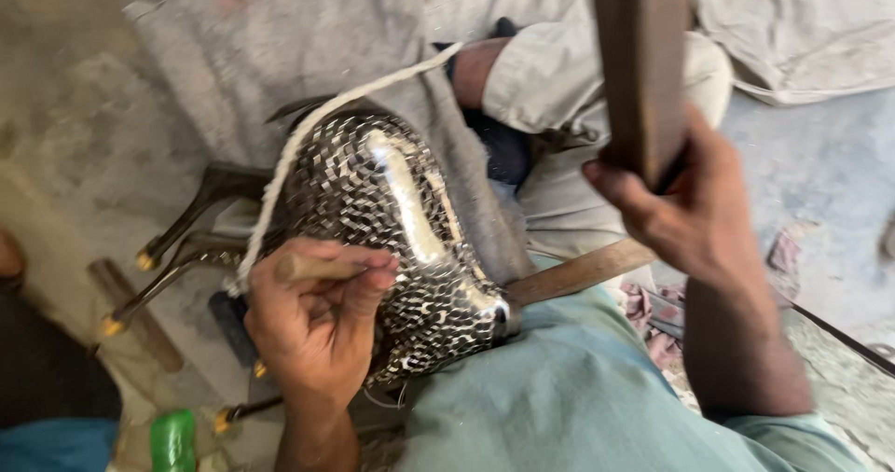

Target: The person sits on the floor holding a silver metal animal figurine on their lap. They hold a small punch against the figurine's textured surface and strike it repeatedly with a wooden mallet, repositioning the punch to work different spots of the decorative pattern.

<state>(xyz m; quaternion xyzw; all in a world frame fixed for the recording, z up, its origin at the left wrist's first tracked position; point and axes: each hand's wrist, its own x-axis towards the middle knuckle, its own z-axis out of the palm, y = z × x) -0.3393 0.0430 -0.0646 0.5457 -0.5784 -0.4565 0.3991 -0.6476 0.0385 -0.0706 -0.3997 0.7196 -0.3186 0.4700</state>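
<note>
Hammered metal, dimpled all over and shining, covers the rounded animal-shaped body (pixel 392 239) that lies across the person's lap in the near middle, its dark legs with brass-coloured tips (pixel 177 248) pointing left. Nearest, the left hand (pixel 312 327) is closed around a short wooden-handled punch (pixel 312 267), its tip set against the near flank of the body. A white cord (pixel 308 145) runs over the far side of the body. To the right and higher, the right hand (pixel 681 201) is clamped on a flat dark wooden bat (pixel 639 62), raised above the work. Farther off lie grey cloth (pixel 270 43) and concrete floor (pixel 820 155).

The bat is blurred, so a strike looks under way; I judge a glancing blow could catch the left knuckles, or the punch could skid on the curved, slick metal and scar it.
</note>
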